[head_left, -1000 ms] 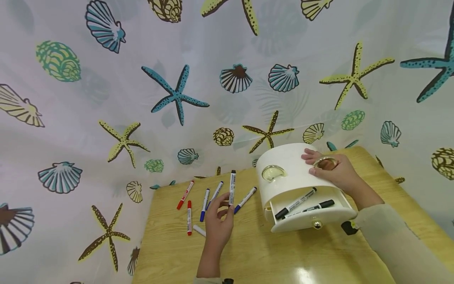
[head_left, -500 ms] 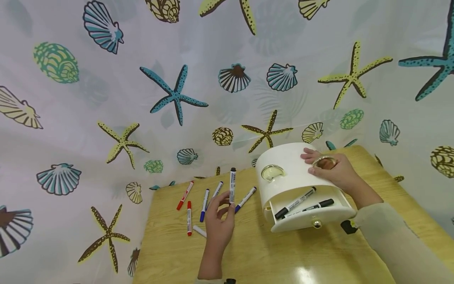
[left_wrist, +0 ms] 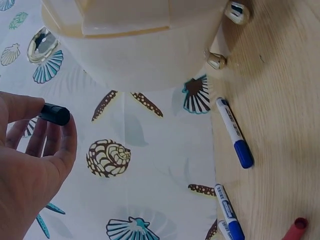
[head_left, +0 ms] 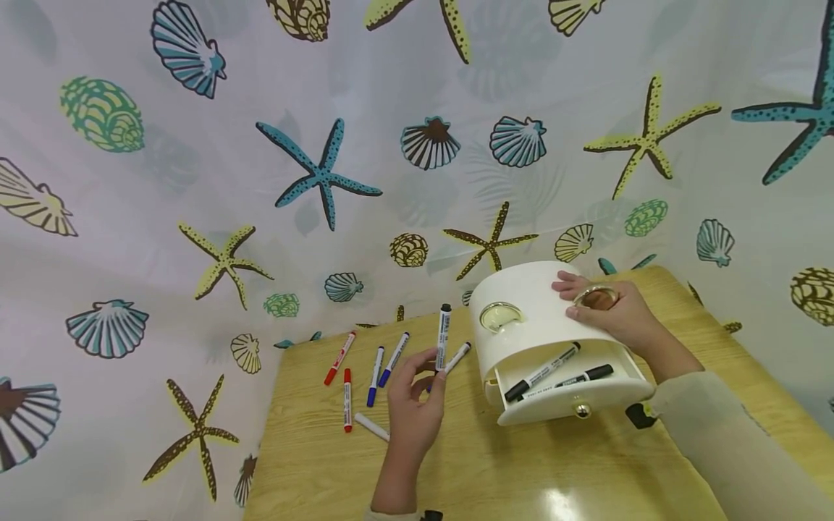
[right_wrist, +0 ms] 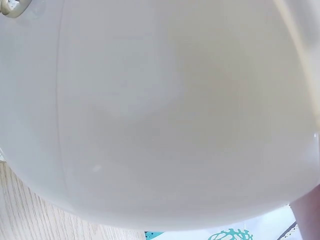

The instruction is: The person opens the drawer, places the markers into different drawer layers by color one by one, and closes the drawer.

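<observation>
One black marker [head_left: 444, 340] stands nearly upright, black end up, pinched between the thumb and fingers of the left hand [head_left: 415, 409], above the tabletop [head_left: 306, 463] and left of the white box [head_left: 534, 293]. The right hand [head_left: 621, 317] rests on the right of the box's top with fingers extended, by a gold ring [head_left: 594, 289]. The drawer [head_left: 554, 413] juts out on the near side, with two black-capped pens [head_left: 543, 373] in it. Farther left lie two red markers [head_left: 347, 400] and two blue markers [head_left: 375, 375]; a white pen [head_left: 371, 425] lies partly behind the left hand.
</observation>
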`<action>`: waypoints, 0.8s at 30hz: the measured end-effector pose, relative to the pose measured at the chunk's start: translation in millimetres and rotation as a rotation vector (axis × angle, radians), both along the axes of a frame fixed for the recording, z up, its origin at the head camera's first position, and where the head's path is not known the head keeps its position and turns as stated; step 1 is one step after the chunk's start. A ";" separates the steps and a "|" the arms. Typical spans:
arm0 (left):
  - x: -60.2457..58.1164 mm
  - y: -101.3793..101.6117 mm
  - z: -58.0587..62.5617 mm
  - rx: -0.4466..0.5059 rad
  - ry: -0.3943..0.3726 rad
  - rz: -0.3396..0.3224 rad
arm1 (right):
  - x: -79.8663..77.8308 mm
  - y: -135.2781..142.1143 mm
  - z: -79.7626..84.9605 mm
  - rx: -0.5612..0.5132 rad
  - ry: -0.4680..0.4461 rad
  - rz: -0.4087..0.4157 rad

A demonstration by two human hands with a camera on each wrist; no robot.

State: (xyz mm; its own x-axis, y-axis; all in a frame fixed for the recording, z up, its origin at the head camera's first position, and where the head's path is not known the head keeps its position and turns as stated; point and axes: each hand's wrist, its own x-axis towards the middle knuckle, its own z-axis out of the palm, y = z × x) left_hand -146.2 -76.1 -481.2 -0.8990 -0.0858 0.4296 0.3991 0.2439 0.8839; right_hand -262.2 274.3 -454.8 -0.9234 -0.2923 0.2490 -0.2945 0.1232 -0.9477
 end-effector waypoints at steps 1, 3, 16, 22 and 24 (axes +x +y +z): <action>1.8 2.4 3.2 0.007 -0.004 -0.005 | -0.2 0.2 -0.6 0.003 -0.001 0.001; 6.3 7.2 11.4 0.019 -0.015 -0.018 | -0.6 0.7 -1.7 0.012 -0.001 -0.003; 21.8 29.9 46.5 0.045 0.028 -0.131 | -1.0 0.8 0.4 0.005 0.000 -0.014; 18.6 36.7 38.9 0.030 0.074 -0.182 | -1.8 0.0 -0.7 0.005 -0.004 -0.018; 16.3 38.3 33.2 0.031 0.089 -0.199 | -1.8 -0.5 -1.6 -0.002 -0.001 -0.014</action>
State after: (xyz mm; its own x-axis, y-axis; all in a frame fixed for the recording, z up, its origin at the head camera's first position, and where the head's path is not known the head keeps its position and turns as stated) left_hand -129.9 -37.8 -448.0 -0.8579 0.0751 0.5083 0.5138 0.1257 0.8487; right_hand -264.0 273.8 -456.3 -0.9276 -0.2784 0.2490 -0.2922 0.1254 -0.9481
